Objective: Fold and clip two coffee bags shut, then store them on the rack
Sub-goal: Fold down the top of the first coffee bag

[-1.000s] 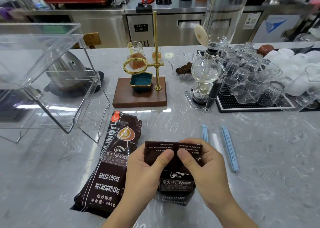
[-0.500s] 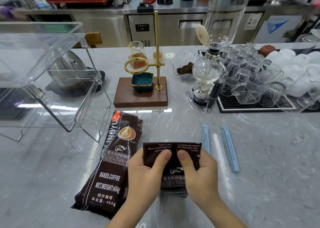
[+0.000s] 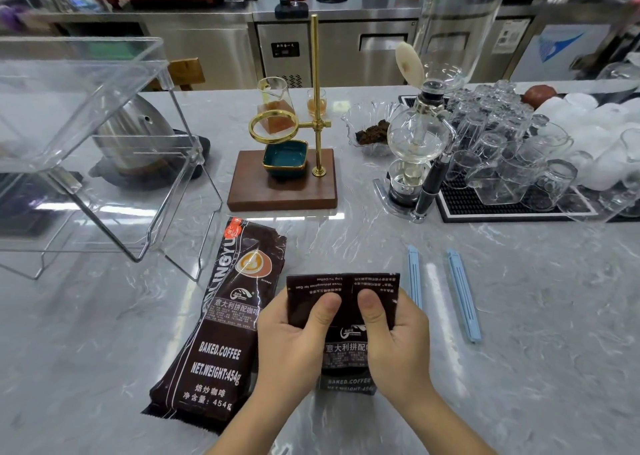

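A dark brown coffee bag (image 3: 346,344) stands near the counter's front edge, its top flap folded down towards me. My left hand (image 3: 294,340) and my right hand (image 3: 394,344) grip it from either side, both thumbs pressing on the folded flap. A second coffee bag (image 3: 221,319) of the same kind lies flat on the counter just left of my left hand. Two light blue sealing clips (image 3: 414,274) (image 3: 464,293) lie side by side to the right of the held bag. The clear acrylic rack (image 3: 104,150) stands at the left.
A wooden pour-over stand (image 3: 284,188) with a brass pole and teal dish stands behind the bags. A glass siphon brewer (image 3: 419,150) and a black mat with several upturned glasses (image 3: 512,164) fill the right side. A metal kettle (image 3: 131,139) sits behind the rack.
Both hands have rolled the bag's top further down towards me, so the fold is lower and the bag looks shorter. The flat bag and clips have not moved.
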